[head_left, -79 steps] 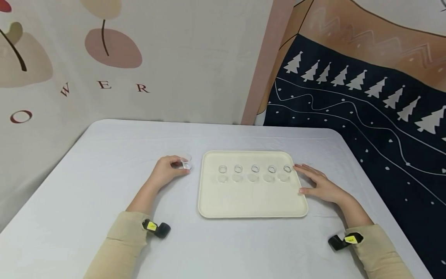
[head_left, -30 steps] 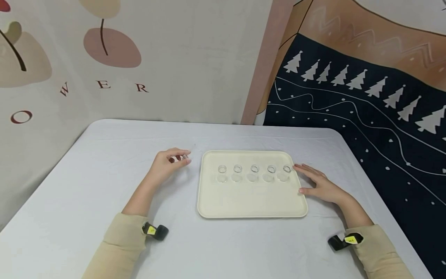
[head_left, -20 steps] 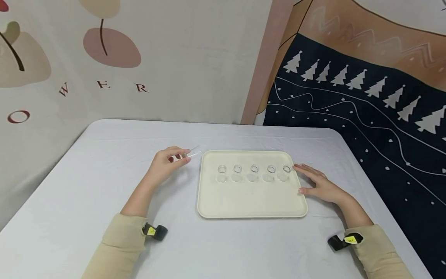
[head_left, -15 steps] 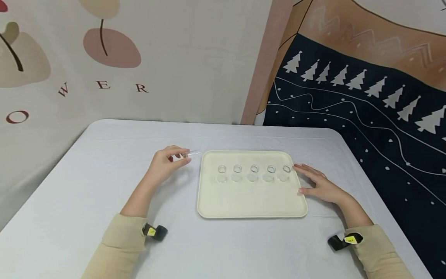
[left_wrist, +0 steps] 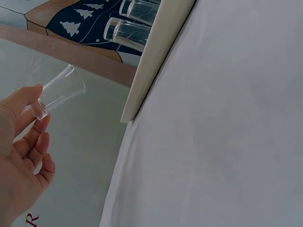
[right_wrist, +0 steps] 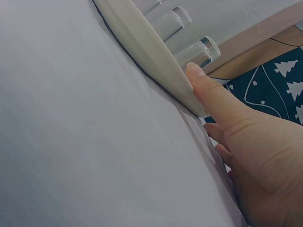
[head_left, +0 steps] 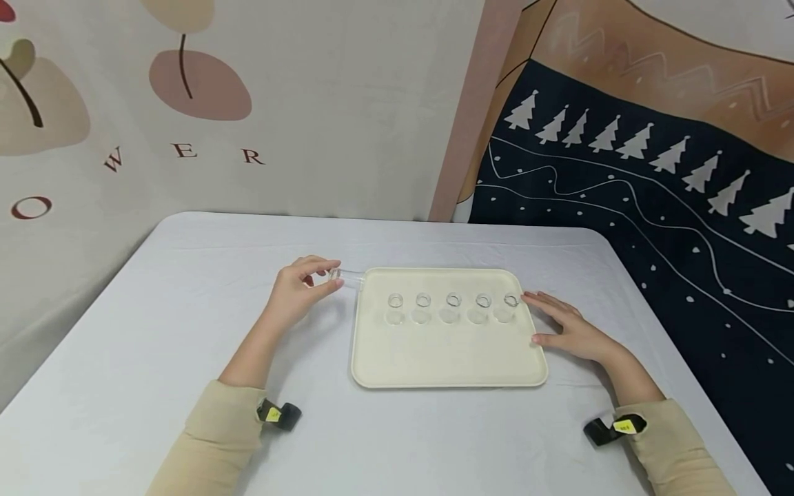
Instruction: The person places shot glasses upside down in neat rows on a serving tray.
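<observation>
My left hand (head_left: 305, 284) pinches a clear shot glass (head_left: 352, 276) by its thick base, thumb on one side and fingers on the other. The glass lies on its side in the air, its mouth pointing right to the tray's left rim. In the left wrist view, the shot glass (left_wrist: 65, 90) has nothing visible inside. On the cream tray (head_left: 449, 362) several similar shot glasses (head_left: 453, 308) stand upside down in one row. My right hand (head_left: 573, 332) touches the tray's right edge with extended fingers; in the right wrist view its thumb (right_wrist: 213, 94) rests against the rim.
A white cloth (head_left: 397, 441) covers the table under the tray. Behind it hangs a pale printed curtain (head_left: 347, 138), with a dark tree-patterned cloth (head_left: 577, 186) at the right. Each sleeve carries a small black camera (head_left: 288, 416).
The left hand has tipped the shot glass from upright to sideways, its mouth swinging to the right, and raised it slightly farther back. The right hand and tray look unmoved.
</observation>
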Tool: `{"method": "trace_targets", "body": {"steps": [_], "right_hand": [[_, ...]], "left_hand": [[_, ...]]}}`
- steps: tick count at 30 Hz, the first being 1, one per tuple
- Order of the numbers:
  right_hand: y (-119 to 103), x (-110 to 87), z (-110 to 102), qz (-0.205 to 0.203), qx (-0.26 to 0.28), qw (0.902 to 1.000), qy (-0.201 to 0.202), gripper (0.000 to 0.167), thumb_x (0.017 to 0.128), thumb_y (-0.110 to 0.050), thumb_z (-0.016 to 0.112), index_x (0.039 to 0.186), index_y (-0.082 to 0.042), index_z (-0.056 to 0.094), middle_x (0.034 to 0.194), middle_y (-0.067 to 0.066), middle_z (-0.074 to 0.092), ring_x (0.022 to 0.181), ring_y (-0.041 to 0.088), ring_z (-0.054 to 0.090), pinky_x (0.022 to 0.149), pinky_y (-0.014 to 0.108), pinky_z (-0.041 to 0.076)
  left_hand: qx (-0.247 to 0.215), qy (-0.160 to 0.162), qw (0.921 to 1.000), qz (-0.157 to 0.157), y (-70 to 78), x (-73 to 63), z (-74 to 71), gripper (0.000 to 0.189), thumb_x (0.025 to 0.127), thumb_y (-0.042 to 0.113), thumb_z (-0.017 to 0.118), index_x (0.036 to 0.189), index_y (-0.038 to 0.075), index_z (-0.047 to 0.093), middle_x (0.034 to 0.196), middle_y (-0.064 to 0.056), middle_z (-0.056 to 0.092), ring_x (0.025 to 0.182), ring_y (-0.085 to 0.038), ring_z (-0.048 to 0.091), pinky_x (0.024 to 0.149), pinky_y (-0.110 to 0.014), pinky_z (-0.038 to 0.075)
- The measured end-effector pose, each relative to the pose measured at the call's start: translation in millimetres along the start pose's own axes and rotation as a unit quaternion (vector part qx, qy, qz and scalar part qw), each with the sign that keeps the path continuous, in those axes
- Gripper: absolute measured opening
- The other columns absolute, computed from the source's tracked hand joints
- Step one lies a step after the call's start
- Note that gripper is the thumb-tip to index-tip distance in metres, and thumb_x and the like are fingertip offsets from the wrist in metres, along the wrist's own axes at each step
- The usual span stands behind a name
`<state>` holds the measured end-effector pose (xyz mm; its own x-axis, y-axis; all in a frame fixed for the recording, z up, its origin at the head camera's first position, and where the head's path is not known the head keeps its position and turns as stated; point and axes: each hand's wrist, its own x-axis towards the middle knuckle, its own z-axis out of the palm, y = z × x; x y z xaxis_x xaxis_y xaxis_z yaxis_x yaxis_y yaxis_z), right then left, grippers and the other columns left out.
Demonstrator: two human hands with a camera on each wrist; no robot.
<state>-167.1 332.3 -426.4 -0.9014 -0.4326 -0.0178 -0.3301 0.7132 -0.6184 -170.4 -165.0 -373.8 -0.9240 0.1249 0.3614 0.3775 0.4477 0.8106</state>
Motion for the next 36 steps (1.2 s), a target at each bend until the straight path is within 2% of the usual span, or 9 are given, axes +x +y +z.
{"method": "trace_targets", "body": {"steps": [3, 6, 9, 15, 18, 26, 36], "right_hand": [[0, 0.4, 0, 0.002, 0.001, 1.0, 0.0, 0.078, 0.082, -0.033, 0.075, 0.148, -0.014, 0.038, 0.152, 0.019, 0.027, 0.139, 0.046, 0.011, 0.099, 0.072, 0.005], [0, 0.8, 0, 0.001, 0.002, 1.0, 0.0, 0.078, 0.082, -0.033, 0.075, 0.148, -0.015, 0.038, 0.152, 0.019, 0.027, 0.139, 0.047, 0.011, 0.099, 0.073, 0.005], [1, 0.7, 0, 0.001, 0.002, 1.0, -0.001, 0.078, 0.082, -0.033, 0.075, 0.148, -0.015, 0.038, 0.153, 0.019, 0.027, 0.139, 0.047, 0.011, 0.098, 0.074, 0.006], [1, 0.5, 0, 0.001, 0.001, 1.0, -0.001, 0.077, 0.083, -0.033, 0.075, 0.148, -0.015, 0.037, 0.152, 0.02, 0.027, 0.139, 0.047, 0.01, 0.098, 0.074, 0.005], [0, 0.2, 0, 0.0, 0.003, 1.0, -0.001, 0.077, 0.083, -0.033, 0.075, 0.148, -0.015, 0.037, 0.152, 0.02, 0.027, 0.139, 0.047, 0.01, 0.098, 0.074, 0.005], [0, -0.2, -1, -0.004, 0.006, 1.0, -0.001, 0.077, 0.083, -0.032, 0.075, 0.148, -0.014, 0.038, 0.152, 0.019, 0.028, 0.139, 0.047, 0.011, 0.099, 0.073, 0.005], [-1, -0.3, 0, -0.007, 0.008, 0.9999, 0.001, 0.077, 0.082, -0.031, 0.076, 0.147, -0.013, 0.038, 0.152, 0.02, 0.028, 0.138, 0.048, 0.011, 0.098, 0.074, 0.005]], "left_hand": [[-0.012, -0.001, 0.9999, 0.002, 14.2, -2.2, 1.5, 0.032, 0.083, 0.004, 0.075, 0.111, -0.007, 0.067, 0.108, -0.019, 0.064, 0.094, -0.029, 0.051, 0.075, -0.037, 0.04], [-0.02, -0.01, 0.9997, -0.004, 33.4, -5.4, 2.3, 0.031, 0.083, -0.002, 0.072, 0.111, -0.011, 0.065, 0.108, -0.024, 0.063, 0.095, -0.036, 0.051, 0.076, -0.042, 0.04], [-0.032, -0.016, 0.9994, 0.0, 36.8, -6.3, 5.8, 0.03, 0.082, -0.004, 0.072, 0.11, -0.011, 0.065, 0.107, -0.024, 0.063, 0.095, -0.039, 0.05, 0.076, -0.044, 0.04], [-0.041, -0.025, 0.9988, -0.006, 12.2, -2.8, 17.5, 0.034, 0.081, 0.001, 0.076, 0.112, -0.006, 0.067, 0.11, -0.017, 0.064, 0.096, -0.032, 0.051, 0.077, -0.04, 0.04], [-0.043, -0.031, 0.9985, -0.011, 5.4, -2.8, 21.2, 0.035, 0.08, 0.006, 0.078, 0.113, -0.001, 0.069, 0.11, -0.012, 0.064, 0.096, -0.026, 0.051, 0.077, -0.035, 0.04], [-0.05, -0.047, 0.9969, -0.039, 3.1, -4.6, 30.7, 0.035, 0.079, 0.008, 0.078, 0.113, 0.002, 0.07, 0.111, -0.005, 0.064, 0.096, -0.023, 0.051, 0.077, -0.032, 0.04], [-0.068, -0.062, 0.9951, -0.035, 3.5, -7.7, 40.9, 0.034, 0.077, 0.005, 0.079, 0.11, 0.001, 0.071, 0.108, -0.007, 0.065, 0.095, -0.023, 0.05, 0.078, -0.035, 0.04]]}}
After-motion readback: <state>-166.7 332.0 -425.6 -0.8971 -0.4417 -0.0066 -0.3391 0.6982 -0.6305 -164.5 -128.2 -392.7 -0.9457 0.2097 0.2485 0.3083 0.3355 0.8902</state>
